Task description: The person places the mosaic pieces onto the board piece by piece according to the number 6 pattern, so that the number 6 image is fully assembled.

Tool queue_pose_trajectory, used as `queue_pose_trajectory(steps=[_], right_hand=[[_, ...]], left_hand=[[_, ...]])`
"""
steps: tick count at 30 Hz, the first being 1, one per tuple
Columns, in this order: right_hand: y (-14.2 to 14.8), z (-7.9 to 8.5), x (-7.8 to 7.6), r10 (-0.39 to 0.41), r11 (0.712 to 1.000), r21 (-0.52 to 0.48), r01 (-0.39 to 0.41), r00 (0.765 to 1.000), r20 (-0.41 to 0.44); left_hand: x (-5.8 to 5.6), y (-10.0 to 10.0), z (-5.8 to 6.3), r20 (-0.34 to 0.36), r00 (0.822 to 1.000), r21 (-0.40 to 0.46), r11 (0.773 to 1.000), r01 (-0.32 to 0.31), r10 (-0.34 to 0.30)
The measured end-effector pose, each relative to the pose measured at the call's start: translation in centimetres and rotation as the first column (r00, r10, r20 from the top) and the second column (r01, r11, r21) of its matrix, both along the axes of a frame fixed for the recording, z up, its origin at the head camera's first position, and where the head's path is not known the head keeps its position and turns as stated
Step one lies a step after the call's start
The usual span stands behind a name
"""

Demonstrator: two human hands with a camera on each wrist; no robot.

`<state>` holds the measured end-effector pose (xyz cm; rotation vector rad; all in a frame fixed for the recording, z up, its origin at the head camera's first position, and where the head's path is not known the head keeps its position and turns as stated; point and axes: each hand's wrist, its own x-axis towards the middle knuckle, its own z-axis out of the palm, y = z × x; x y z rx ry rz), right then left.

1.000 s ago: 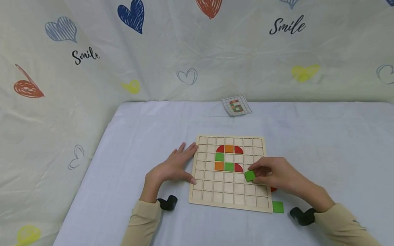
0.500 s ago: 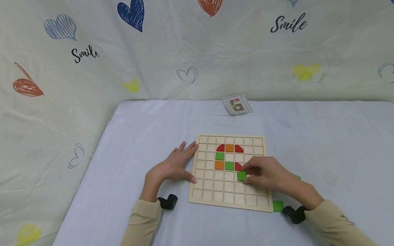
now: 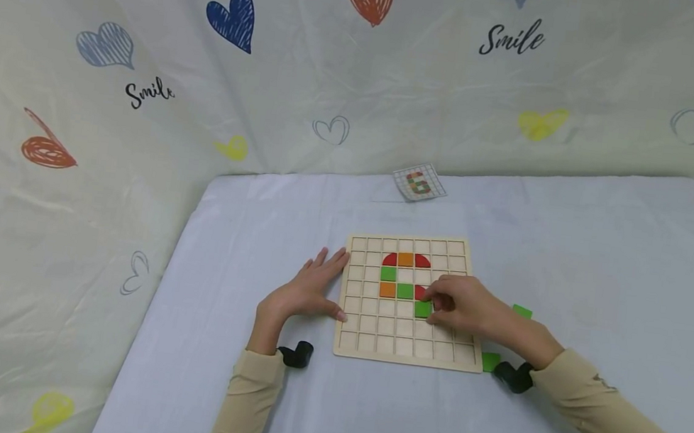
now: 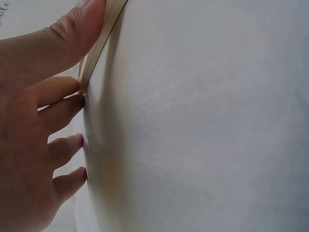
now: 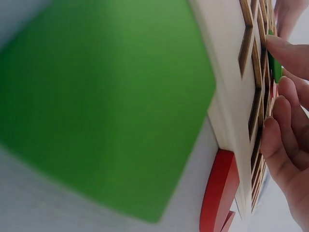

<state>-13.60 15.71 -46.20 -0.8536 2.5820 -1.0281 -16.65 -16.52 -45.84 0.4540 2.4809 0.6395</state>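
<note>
My right hand (image 3: pixel 468 307) pinches a green square tile (image 3: pixel 423 310) between thumb and finger, just below a red quarter-round tile (image 3: pixel 419 292) on the wooden grid board (image 3: pixel 364 345). In the right wrist view that green tile (image 5: pixel 276 65) stands tilted at the grid, partly in a cell. My left hand (image 3: pixel 302 293) has its fingers spread along the board's left edge, thumb on the rim. Orange tiles (image 3: pixel 388 290), green tiles (image 3: pixel 388 273) and red tiles (image 3: pixel 390 258) fill several other cells. In the left wrist view the thumb (image 4: pixel 72 36) touches the board's edge.
Beyond the board lies a pattern card (image 3: pixel 419 183). Loose green tiles (image 3: pixel 522 311) lie right of the board, one near its lower corner (image 5: pixel 111 106). A red piece (image 5: pixel 219 193) shows beside the board. Black wrist cameras (image 3: pixel 295 354) sit at both wrists.
My right hand has moved left with the green tile, from the board's right part to the cell below the red quarter-round, and lowered it there. The left hand has stayed put.
</note>
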Motion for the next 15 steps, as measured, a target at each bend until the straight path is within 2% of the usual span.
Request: queue_pose_trajectory(steps=[8,15], right_hand=[[0.01,0.32,0.16,-0.008,1.0,-0.01,0.009,0.999,0.05],[0.75,0.76,0.53,-0.034,0.999,0.002,0.034,0.999,0.026]], left_hand=[[0.1,0.04,0.21,0.003,1.0,0.009,1.0,0.0,0.0],[0.13,0.09,0.23,0.006,1.0,0.011,1.0,-0.004,0.004]])
